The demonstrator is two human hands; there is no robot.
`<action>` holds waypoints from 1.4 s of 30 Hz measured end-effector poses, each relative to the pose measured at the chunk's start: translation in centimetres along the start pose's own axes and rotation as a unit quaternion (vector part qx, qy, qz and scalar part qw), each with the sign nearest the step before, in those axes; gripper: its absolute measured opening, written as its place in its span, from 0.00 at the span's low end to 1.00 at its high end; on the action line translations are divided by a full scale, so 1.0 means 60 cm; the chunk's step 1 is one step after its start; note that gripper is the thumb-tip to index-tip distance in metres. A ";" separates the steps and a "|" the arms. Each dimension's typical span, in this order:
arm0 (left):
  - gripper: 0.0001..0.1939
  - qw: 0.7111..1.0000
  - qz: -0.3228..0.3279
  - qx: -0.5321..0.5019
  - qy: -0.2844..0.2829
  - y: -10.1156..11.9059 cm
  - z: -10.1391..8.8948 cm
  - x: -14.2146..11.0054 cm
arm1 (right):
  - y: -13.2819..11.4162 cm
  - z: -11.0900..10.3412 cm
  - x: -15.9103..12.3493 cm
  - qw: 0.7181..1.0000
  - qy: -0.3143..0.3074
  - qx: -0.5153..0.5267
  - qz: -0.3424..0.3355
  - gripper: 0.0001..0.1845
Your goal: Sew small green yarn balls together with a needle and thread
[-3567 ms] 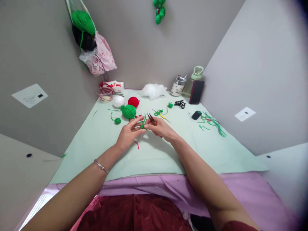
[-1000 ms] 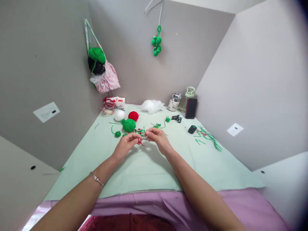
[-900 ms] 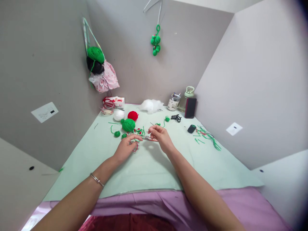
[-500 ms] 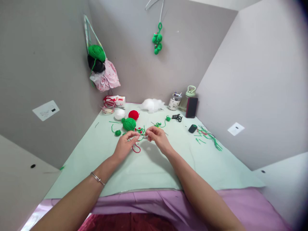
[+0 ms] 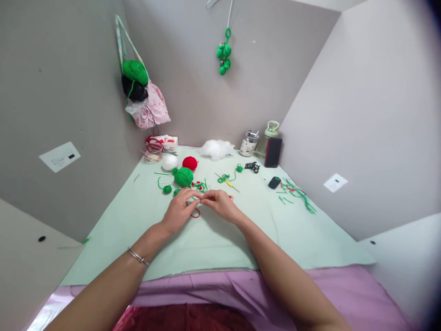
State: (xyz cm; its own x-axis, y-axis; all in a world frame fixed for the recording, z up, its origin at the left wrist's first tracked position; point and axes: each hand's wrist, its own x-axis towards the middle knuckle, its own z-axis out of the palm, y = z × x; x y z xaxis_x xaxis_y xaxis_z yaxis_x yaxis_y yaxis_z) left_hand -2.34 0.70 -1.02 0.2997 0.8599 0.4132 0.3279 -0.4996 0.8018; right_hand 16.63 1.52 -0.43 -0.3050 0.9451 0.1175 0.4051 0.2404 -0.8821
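Observation:
Over the middle of the table, my left hand and my right hand meet at their fingertips. Both are closed in a pinch. A loop of red yarn hangs below my left fingers, which grip it. What my right fingertips pinch is too small to make out. A small orange-red thing shows at the far side of my right hand; its kind is unclear. Just beyond the hands lie small red and green crocheted pieces, a green yarn ball and a yellow-handled crochet hook.
Red yarn, white yarn and stuffing sit farther back. Black-handled scissors, a pen holder, a bottle and a phone stand or lie right of these. Green yarn scraps lie at right.
My hands have come together, and my right hand has moved slightly left and down. The metallic thing seen between them is now hidden. An orange-red part has appeared beside my right hand.

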 end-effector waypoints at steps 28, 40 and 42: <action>0.09 0.999 -0.007 0.022 -0.023 -0.009 0.000 0.001 | -0.029 -0.020 -0.014 0.999 0.022 -0.002 -0.048 0.09; 0.08 1.000 -0.023 0.008 -0.018 0.007 0.002 0.001 | -0.044 -0.027 -0.016 0.995 0.081 0.052 -0.032 0.12; 0.09 1.000 -0.016 0.007 -0.009 0.004 0.002 0.001 | -0.045 -0.026 -0.015 0.993 0.096 0.058 -0.036 0.11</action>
State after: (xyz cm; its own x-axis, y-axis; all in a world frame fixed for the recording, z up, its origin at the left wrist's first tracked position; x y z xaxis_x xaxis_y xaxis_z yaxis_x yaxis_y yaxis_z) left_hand -2.16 0.61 -0.87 0.3047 0.8733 0.3801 0.3498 -0.4738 0.8082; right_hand 17.17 0.36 2.56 -0.1545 0.9539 0.2573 0.2834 0.2922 -0.9134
